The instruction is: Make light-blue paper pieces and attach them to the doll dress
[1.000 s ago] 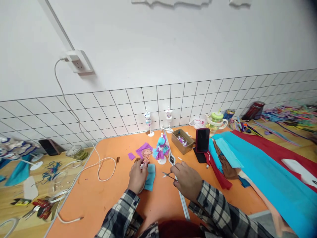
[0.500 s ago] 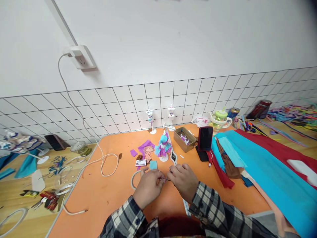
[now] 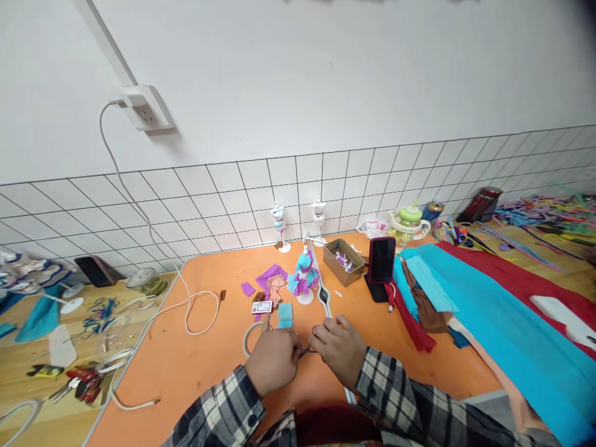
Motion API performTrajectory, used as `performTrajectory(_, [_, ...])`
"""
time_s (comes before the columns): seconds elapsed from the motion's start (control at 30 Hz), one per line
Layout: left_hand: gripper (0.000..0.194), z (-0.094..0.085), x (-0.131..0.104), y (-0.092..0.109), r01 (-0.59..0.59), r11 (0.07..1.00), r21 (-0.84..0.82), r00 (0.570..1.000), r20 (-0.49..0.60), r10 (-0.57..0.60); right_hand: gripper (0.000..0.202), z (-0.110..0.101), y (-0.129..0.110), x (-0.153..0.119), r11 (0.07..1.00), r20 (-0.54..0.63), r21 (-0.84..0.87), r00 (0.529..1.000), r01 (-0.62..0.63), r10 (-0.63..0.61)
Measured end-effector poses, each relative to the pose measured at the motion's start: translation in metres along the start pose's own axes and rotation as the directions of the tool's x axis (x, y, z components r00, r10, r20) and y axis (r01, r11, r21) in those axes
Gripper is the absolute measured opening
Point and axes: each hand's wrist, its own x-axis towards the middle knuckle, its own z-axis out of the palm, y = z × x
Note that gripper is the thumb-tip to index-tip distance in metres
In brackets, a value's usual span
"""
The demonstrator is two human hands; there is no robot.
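Dark and slim, a small metal tool (image 3: 304, 352) bridges our right hand (image 3: 339, 351), pinching one end presumably for control, and our left hand (image 3: 274, 359), curled at the other, grip too hidden to tell; below spreads the smooth orange worktop (image 3: 200, 366).

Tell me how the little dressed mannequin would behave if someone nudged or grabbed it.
The dressed mannequin would probably tip if pushed high, since it stands upright on a small round base. Its ruffled skirt looks thin, so it would likely crumple under a grip.
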Motion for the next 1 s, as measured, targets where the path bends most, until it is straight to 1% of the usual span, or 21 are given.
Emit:
performTrajectory(0.1, [0.022, -0.002, -0.006, -0.001, 0.004, 1.0, 0.017, 0.999, 0.032, -0.005, 0.008, 0.001, -0.004, -0.001, 0.999, 0.021, 0.05, 1.0, -0.007, 0.006])
performTrajectory(0.2, [0.021, -0.006, -0.012, 0.0, 0.012, 1.0, 0.023, 0.999, 0.037, -0.012, 0.004, -0.003, -0.006, 0.0, 0.996, 0.044, 0.084, 0.999, -0.005, 0.001])
performTrajectory(0.33, [0.022, -0.01, -0.016, 0.0, -0.004, 1.0, 0.003, 0.999, 0.049, 0.004, 0.007, -0.007, -0.007, 0.001, 0.995, 0.067, 0.102, 0.998, 0.01, -0.017])
performTrajectory(0.5, [0.025, -0.008, -0.017, -0.004, -0.003, 1.0, -0.014, 1.0, 0.028, 0.004, 0.005, -0.006, -0.007, 0.002, 0.997, 0.056, 0.074, 0.998, 0.024, -0.028])
performTrajectory(0.6, [0.024, -0.007, -0.018, -0.007, 0.005, 0.999, -0.035, 1.0, 0.012, -0.004, 0.006, -0.006, -0.007, 0.002, 0.997, 0.066, 0.072, 0.997, 0.028, -0.032])
performTrajectory(0.73, [0.022, -0.007, -0.019, -0.007, 0.025, 0.998, -0.062, 0.999, 0.03, -0.023, 0.005, -0.006, -0.008, 0.002, 0.996, 0.066, 0.077, 0.997, 0.036, -0.041])
performTrajectory(0.8, [0.023, -0.006, -0.019, -0.007, 0.017, 0.998, -0.057, 0.999, 0.029, -0.015, 0.004, -0.006, -0.008, 0.003, 0.996, 0.059, 0.077, 0.997, 0.041, -0.045])
performTrajectory(0.9, [0.023, -0.006, -0.018, -0.016, 0.009, 1.0, -0.025, 1.0, -0.014, -0.009, 0.002, -0.006, -0.003, 0.0, 0.997, 0.061, 0.073, 0.998, 0.027, -0.031])
performTrajectory(0.97, [0.023, -0.009, -0.019, -0.03, 0.061, 0.998, -0.016, 0.997, -0.045, -0.061, 0.002, -0.008, 0.006, -0.004, 0.997, 0.08, 0.077, 0.997, -0.006, 0.0])
performTrajectory(1.0, [0.023, -0.011, -0.02, -0.038, 0.106, 0.994, -0.029, 0.993, -0.048, -0.108, 0.007, -0.01, 0.011, -0.007, 0.996, 0.093, 0.081, 0.995, -0.03, 0.023])
